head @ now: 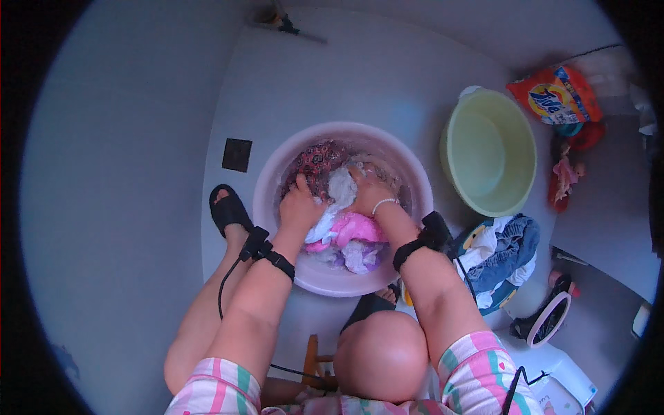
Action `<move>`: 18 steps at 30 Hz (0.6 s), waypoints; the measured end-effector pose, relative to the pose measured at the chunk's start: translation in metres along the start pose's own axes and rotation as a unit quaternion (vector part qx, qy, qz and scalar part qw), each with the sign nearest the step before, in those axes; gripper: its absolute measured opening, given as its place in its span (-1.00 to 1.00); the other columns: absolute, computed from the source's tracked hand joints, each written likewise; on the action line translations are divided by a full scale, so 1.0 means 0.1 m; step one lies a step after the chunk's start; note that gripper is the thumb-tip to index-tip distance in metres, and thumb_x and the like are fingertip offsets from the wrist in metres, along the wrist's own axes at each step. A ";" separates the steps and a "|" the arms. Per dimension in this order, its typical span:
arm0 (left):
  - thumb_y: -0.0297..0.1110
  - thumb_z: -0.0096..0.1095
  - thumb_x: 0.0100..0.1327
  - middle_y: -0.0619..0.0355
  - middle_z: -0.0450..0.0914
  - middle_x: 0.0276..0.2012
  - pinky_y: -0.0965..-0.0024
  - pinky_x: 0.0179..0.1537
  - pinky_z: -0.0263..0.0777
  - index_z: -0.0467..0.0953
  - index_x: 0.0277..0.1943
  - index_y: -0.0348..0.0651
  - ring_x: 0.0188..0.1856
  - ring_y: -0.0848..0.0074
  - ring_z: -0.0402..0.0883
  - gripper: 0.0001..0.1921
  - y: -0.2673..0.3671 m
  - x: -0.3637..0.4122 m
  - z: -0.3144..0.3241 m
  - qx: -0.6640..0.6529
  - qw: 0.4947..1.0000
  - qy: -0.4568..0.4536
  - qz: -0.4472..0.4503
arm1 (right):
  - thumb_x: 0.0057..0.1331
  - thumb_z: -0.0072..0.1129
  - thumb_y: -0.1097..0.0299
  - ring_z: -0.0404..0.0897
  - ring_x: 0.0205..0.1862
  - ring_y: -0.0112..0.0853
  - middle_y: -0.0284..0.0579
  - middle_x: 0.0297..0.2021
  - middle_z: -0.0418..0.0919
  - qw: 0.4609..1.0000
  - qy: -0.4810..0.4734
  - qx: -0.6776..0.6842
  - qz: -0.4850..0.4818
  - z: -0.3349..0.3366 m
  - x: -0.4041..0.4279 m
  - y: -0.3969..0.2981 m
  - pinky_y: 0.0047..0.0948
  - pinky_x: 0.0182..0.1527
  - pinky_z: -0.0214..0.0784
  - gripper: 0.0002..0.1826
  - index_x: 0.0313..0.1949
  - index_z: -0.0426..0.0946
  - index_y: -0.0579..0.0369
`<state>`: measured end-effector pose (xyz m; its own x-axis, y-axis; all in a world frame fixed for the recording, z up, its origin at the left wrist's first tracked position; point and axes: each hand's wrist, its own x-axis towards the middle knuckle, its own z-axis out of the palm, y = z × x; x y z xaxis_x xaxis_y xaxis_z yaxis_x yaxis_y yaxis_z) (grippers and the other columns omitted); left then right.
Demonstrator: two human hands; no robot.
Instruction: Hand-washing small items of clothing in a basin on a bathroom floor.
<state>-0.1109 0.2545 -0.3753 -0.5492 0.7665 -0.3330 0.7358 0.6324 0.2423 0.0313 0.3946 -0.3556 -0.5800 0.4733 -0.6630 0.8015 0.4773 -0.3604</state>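
Observation:
In front of me a round pink basin (267, 249) holds water and wet clothes. My left hand (302, 205) grips a white cloth (342, 188) on the basin's left side. My right hand (367, 191), with a white beaded bracelet (383, 204) at the wrist, holds the same cloth from the right; its fingertips are partly hidden by cloth and water. A dark red patterned garment (317, 161) lies beyond the hands. Nearer to me are a bright pink cloth (358, 228) and a white and purple cloth (359, 258).
A pale green basin (487, 150) stands at right, with an orange Tide detergent bag (555, 96) behind it. Below it lies a pile of clothes with jeans (506, 249). A doll (565, 174), a bin (550, 319), a floor drain (237, 155) and a wooden stool (311, 360) are also around.

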 end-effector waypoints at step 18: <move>-0.27 0.24 0.27 -0.05 0.65 -0.26 0.07 -0.18 0.46 0.57 -0.12 -0.14 -0.20 0.04 0.63 -0.81 0.08 -0.64 -1.26 -0.230 0.955 0.152 0.109 | -0.06 0.43 0.28 0.51 0.02 0.01 0.08 -0.08 0.48 0.953 0.248 0.140 -0.099 -0.23 -1.24 -0.20 -0.08 0.02 0.43 -0.44 -0.01 0.53 0.03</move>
<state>-0.1198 0.2245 -0.2368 -0.5443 0.8382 0.0343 0.6326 0.3832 0.6730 0.0843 0.3433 -0.2510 -0.6662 0.7196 -0.1959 0.6360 0.4111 -0.6531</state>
